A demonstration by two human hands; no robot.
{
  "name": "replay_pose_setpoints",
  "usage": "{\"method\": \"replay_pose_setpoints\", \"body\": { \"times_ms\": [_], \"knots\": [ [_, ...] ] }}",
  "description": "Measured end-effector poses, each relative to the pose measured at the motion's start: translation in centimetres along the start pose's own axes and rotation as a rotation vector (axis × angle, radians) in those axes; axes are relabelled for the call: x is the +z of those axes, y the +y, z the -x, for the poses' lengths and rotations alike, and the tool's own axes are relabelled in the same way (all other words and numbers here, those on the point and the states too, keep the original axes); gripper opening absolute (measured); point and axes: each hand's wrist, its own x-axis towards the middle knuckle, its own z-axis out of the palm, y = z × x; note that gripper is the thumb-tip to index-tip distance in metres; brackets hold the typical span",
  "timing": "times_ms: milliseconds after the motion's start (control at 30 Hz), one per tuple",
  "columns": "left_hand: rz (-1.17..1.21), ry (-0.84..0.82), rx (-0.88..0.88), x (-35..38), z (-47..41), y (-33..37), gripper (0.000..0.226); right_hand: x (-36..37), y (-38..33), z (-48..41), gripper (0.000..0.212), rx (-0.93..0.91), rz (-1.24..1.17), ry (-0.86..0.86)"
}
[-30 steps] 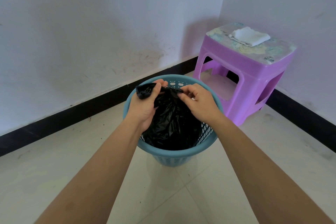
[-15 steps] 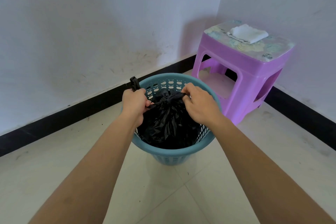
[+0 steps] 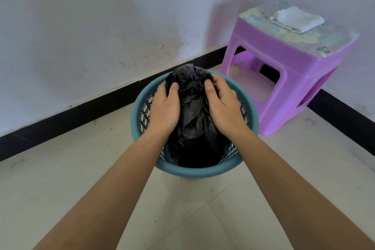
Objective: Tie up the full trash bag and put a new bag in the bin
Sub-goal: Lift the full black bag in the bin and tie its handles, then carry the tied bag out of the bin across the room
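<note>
Black trash bag bunched shut, standing in the teal plastic bin on the tiled floor. Left hand and right hand wrapped around its sides, gripping. Purple stool right, white cloth on top.

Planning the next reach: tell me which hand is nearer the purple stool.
Right. The right hand grips the black trash bag on the side facing the purple stool; the left hand grips the bag's far side.
</note>
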Motion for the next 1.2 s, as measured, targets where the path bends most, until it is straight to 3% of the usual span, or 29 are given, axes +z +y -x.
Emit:
{"method": "replay_pose_setpoints", "body": {
  "times_ms": [100,233,333,500,600,833,1067,1200],
  "knots": [
    [-0.022,0.060,0.101,0.5,-0.3,-0.7,0.033,0.1,1.4,-0.9,0.045,0.044,0.156,-0.062],
    [-0.144,0.078,0.203,1.4,-1.1,-1.6,0.034,0.4,1.3,-0.9,0.044,-0.001,-0.035,-0.074],
    [-0.227,0.060,0.266,1.6,-0.6,-2.4,0.035,0.4,1.1,-0.1,0.044,0.002,-0.034,-0.044],
    [-0.362,-0.031,0.180,0.9,0.7,-3.1,0.039,0.3,0.6,1.3,0.043,0.147,0.101,-0.165],
    [-0.406,-0.032,0.222,-0.4,2.5,0.3,0.044,-1.8,-2.8,1.6,0.044,0.174,0.118,-0.213],
    [-0.410,0.066,0.309,-7.0,4.9,19.7,0.040,-10.9,-21.1,-1.7,0.044,0.040,0.202,-0.305],
    [-0.558,0.148,0.372,-19.2,9.4,48.9,0.037,-21.8,-50.4,-7.2,0.081,-0.165,0.349,-0.542],
    [-0.584,0.270,0.341,-26.6,15.3,61.8,0.039,-24.9,-65.2,-7.7,0.077,-0.298,0.303,-0.621]
  ]
}}
